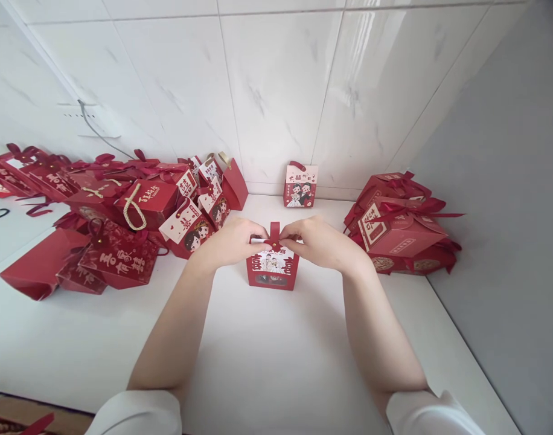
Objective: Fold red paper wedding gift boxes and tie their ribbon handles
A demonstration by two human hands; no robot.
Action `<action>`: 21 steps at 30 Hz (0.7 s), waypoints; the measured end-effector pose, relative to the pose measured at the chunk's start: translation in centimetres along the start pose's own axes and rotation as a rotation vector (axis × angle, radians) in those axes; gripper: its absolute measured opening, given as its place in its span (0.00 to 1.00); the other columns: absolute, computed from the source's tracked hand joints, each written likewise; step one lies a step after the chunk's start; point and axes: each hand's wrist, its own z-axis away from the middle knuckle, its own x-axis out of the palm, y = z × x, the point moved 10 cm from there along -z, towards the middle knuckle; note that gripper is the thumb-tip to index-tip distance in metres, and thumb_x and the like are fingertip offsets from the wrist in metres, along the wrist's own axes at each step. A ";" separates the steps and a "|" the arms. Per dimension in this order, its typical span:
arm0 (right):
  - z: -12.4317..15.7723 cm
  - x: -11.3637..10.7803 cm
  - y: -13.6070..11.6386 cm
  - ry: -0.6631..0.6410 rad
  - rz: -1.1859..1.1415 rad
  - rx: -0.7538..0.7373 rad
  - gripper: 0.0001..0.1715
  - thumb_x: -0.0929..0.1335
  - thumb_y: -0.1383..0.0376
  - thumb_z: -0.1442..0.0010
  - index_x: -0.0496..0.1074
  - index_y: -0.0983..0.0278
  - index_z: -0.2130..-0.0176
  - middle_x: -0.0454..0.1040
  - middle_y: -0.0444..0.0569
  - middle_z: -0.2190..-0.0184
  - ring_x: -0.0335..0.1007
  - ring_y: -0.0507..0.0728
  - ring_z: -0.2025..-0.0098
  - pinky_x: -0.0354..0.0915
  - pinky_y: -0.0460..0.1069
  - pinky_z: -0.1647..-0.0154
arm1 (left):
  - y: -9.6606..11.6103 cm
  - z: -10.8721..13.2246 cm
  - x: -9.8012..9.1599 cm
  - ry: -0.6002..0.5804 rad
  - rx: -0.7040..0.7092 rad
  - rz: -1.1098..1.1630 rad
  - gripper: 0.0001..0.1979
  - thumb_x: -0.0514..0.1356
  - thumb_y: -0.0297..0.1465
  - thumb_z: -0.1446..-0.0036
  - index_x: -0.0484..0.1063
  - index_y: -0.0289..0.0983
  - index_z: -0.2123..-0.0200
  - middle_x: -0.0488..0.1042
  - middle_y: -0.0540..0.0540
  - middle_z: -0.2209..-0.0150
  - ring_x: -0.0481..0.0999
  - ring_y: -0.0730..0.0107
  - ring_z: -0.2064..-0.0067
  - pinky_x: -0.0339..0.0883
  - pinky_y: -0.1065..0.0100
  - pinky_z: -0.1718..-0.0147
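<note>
A small red gift box (273,272) with a cartoon wedding couple and an oval window stands upright on the white table (267,362). A red strap handle (275,231) loops up from its top, with a gold-coloured stud below it. My left hand (238,241) pinches the top edge at the left of the strap. On the right side, my right hand (313,243) pinches the same top edge, thumb and fingers closed. Both hands hide the box's upper corners.
A pink-and-red box (300,187) stands behind by the tiled wall (276,96). Several red gift boxes (122,254) crowd the left side. A stack of ribboned red boxes (394,226) sits at the right, near a grey panel (498,241). A cable (99,134) hangs from a wall socket.
</note>
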 end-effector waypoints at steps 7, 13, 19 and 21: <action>0.0 -0.1 -0.7 0.028 0.036 -0.036 0.13 0.62 0.68 0.36 0.76 0.61 0.66 0.74 0.46 0.73 0.64 0.53 0.73 0.54 0.48 0.70 | -0.4 0.5 -0.2 -0.029 -0.033 0.020 0.13 0.57 0.39 0.42 0.76 0.37 0.70 0.76 0.49 0.73 0.70 0.68 0.71 0.57 0.68 0.73; -0.2 -0.7 -1.4 0.126 0.089 -0.066 0.13 0.62 0.68 0.34 0.75 0.62 0.65 0.73 0.48 0.71 0.65 0.54 0.71 0.54 0.48 0.68 | 0.1 1.1 -2.1 0.094 -0.020 0.027 0.11 0.57 0.37 0.42 0.76 0.37 0.69 0.76 0.50 0.72 0.69 0.70 0.73 0.59 0.68 0.71; -0.6 -0.7 -0.2 0.156 0.096 -0.017 0.13 0.62 0.69 0.35 0.76 0.61 0.62 0.75 0.48 0.70 0.67 0.54 0.69 0.55 0.48 0.68 | -0.2 0.6 -1.7 0.092 -0.024 0.052 0.17 0.52 0.35 0.38 0.75 0.37 0.74 0.67 0.52 0.79 0.61 0.75 0.76 0.49 0.69 0.75; -0.8 -0.6 0.3 0.153 0.091 -0.003 0.13 0.62 0.69 0.35 0.76 0.61 0.61 0.75 0.48 0.69 0.67 0.54 0.69 0.56 0.48 0.68 | -0.4 0.4 -1.5 0.094 -0.022 0.068 0.18 0.51 0.35 0.38 0.76 0.37 0.74 0.68 0.52 0.78 0.61 0.74 0.75 0.50 0.69 0.74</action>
